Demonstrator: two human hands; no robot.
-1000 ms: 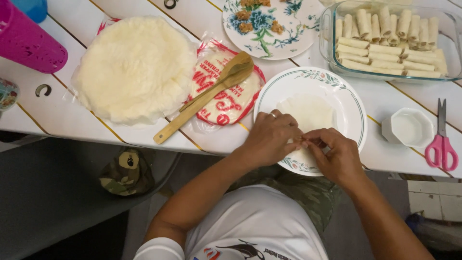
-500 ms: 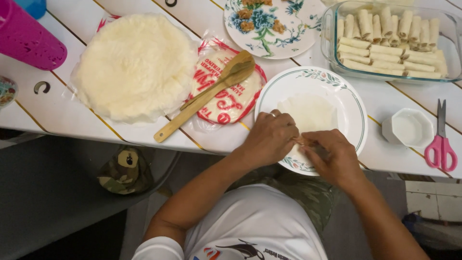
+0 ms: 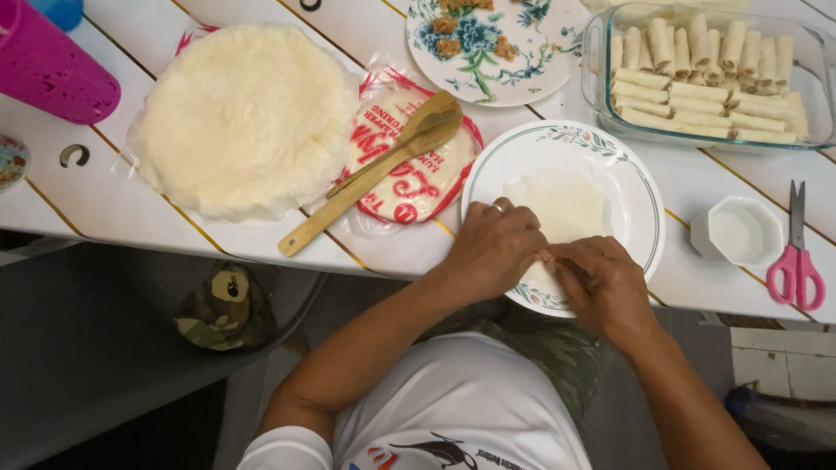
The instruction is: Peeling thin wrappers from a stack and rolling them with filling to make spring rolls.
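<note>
Rolling step under way on the white round plate with the green rim (image 3: 640, 187).

Both hands down at the near edge: my left hand (image 3: 495, 248) and right hand (image 3: 601, 283) pinch the thin pale round wrapper sheet (image 3: 562, 202), each grip pressed on its folded edge. I'd say the next move calls for an even, tight roll away from me, up the plate.

Two hands: left hand (image 3: 492, 252), right hand (image 3: 601, 283). Two plates: rimmed plate (image 3: 640, 196), floral plate (image 3: 496, 65). One wrapper stack (image 3: 244, 117), one glass dish (image 3: 601, 52), one wooden spoon (image 3: 374, 170), one scissors (image 3: 797, 261), one small white bowl (image 3: 740, 231).
</note>
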